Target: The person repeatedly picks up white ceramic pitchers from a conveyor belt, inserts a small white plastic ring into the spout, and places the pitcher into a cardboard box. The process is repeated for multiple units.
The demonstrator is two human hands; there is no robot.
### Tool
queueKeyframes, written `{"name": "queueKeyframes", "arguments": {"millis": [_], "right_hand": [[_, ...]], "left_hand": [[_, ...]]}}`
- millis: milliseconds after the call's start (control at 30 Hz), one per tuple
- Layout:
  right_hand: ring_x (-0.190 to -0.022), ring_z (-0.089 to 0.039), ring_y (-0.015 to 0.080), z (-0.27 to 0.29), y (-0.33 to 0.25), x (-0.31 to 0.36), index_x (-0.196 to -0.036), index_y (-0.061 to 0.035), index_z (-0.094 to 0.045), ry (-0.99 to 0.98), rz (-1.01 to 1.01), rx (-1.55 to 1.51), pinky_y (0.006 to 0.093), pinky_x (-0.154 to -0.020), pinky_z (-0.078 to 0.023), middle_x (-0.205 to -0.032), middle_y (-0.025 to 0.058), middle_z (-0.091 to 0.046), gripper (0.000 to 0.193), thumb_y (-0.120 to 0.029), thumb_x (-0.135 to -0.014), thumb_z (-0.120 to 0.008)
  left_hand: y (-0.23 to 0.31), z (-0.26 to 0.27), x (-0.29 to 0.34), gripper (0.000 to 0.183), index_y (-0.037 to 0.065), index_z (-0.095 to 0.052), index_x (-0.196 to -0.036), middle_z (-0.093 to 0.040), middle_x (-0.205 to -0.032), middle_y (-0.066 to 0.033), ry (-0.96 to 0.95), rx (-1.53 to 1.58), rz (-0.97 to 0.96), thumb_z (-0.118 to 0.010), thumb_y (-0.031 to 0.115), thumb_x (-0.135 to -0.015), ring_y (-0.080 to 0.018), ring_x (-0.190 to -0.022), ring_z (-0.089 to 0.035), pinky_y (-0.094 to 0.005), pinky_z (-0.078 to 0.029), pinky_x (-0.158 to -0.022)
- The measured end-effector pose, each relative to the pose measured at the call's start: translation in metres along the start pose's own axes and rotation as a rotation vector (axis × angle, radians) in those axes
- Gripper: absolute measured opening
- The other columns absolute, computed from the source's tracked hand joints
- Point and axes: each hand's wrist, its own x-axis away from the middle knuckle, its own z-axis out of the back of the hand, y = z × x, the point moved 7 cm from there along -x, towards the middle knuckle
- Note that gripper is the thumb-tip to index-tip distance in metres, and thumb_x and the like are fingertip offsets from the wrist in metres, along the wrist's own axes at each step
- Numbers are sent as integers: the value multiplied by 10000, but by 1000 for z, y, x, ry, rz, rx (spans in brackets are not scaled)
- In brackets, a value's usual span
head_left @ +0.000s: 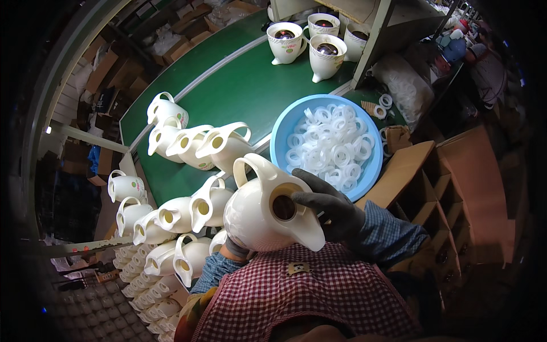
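Note:
A glossy cream-white jug body (250,219) with a loop handle and a pointed spout is tilted in front of my chest, its round dark mouth facing up. My left hand (237,248), gloved in grey, supports it from below at the left; its fingers are mostly hidden behind the jug. My right hand (333,208), in a dark grey glove, grips the jug's right side, with one fingertip at the edge of the mouth. Just beyond that hand, a light blue basin (277,128) holds a heap of translucent white rings (336,142).
Similar white jug bodies (225,142) lie at left on the green table (228,85), with more stacked below. Several upright white jug bodies (327,57) stand at the far side by a metal post (373,43). A divided cardboard box (444,199) is at right.

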Motion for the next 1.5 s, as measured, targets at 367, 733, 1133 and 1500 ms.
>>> {"name": "queueKeyframes", "arguments": {"millis": [367,733,1133,1500], "right_hand": [[-1264,-585,442,3,-8,-5,-1499,-103,-469,42,18,90,516,-1020,-505,-1418,306,-512,793,-36,-795,-828],[-1393,-485,492,13,9,7,-1509,-84,-469,109,-7,170,532,-1103,-458,-1528,352,-408,803,-74,-802,-852],[-1275,-625,320,7,48,29,-1405,7,-596,73,-693,-17,424,-1106,-474,-1368,222,-643,505,-151,-936,-699],[-1127,-698,361,13,73,30,-1336,13,-638,59,-615,115,434,-981,-558,-1263,240,-692,442,-190,-950,-710]], "left_hand": [[-14,4,-5,772,111,-304,-1617,-422,-1606,-120,-18,155,21,-709,292,-985,-250,-1481,-405,-402,-359,-1217],[-57,9,47,780,93,-306,-1613,-414,-1618,-126,240,1405,140,-713,276,-974,-261,-1489,-402,-429,-359,-1219],[4,227,-226,317,49,-713,-1118,-665,-1293,-146,393,-648,-283,-786,68,-810,-394,-1173,-647,-405,-518,-1040],[-148,234,-456,660,193,-595,-1440,-413,-1588,-69,117,-1237,147,-670,-63,-836,-313,-1491,-387,-428,-412,-1207]]}}
